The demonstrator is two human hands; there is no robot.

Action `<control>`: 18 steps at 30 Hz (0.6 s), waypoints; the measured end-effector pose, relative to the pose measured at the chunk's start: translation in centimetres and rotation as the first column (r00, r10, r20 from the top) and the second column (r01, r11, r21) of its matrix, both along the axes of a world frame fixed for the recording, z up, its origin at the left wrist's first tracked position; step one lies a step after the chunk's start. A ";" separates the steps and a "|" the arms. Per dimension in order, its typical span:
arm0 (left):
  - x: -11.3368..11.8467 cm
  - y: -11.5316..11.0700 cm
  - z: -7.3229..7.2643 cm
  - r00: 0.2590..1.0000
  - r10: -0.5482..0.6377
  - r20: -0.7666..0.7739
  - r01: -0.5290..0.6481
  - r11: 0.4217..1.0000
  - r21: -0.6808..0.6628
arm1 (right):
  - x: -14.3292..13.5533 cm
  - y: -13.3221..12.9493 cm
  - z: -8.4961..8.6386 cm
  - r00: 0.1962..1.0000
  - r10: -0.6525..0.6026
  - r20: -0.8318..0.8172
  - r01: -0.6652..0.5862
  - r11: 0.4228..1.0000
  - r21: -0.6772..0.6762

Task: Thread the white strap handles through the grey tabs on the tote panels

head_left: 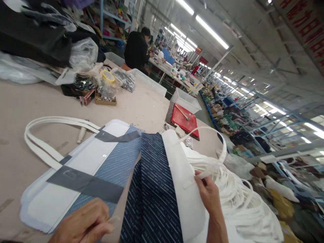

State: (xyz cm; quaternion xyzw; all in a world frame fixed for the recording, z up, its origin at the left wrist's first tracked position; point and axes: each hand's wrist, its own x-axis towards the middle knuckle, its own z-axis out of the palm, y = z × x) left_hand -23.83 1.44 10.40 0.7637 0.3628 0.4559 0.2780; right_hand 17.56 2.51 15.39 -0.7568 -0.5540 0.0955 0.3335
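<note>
Low in the view, my left hand (84,221) is closed in a pinch near the lower edge of a blue and white bag piece (101,162); a small translucent bit shows at its fingertips. That piece carries grey strips and a white strap loop (43,138). My right hand (207,190) pinches a white strap (211,168) over a white panel (184,182). Dark blue striped fabric (154,182) lies between the two hands. Many white straps (243,195) are heaped beside my right wrist.
A red plate (184,119) with a hammer on it lies beyond the straps. Plastic bags, yellow tape (108,76) and small boxes are at the back left, with a white tool (81,134) nearer. A person (136,50) in black is farther off.
</note>
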 end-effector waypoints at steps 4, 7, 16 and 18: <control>1.2 0.5 0.8 0.993 -0.061 -0.106 0.070 0.993 0.090 | 2.9 -3.8 -1.9 0.939 -0.224 0.261 0.282 0.935 -0.213; 1.6 0.5 0.5 0.978 -0.024 -0.206 0.061 0.982 0.178 | -1.8 -4.6 -1.6 0.986 -0.092 0.139 0.110 0.985 -0.129; 0.5 -0.3 0.1 0.931 0.015 -0.366 0.075 0.970 0.232 | -20.6 -2.3 -0.4 0.554 0.828 0.093 -0.832 0.553 0.030; -0.2 -0.5 -0.1 0.936 0.014 -0.352 0.056 0.981 0.188 | -21.5 -1.7 -0.9 0.519 0.845 0.128 -0.854 0.517 0.049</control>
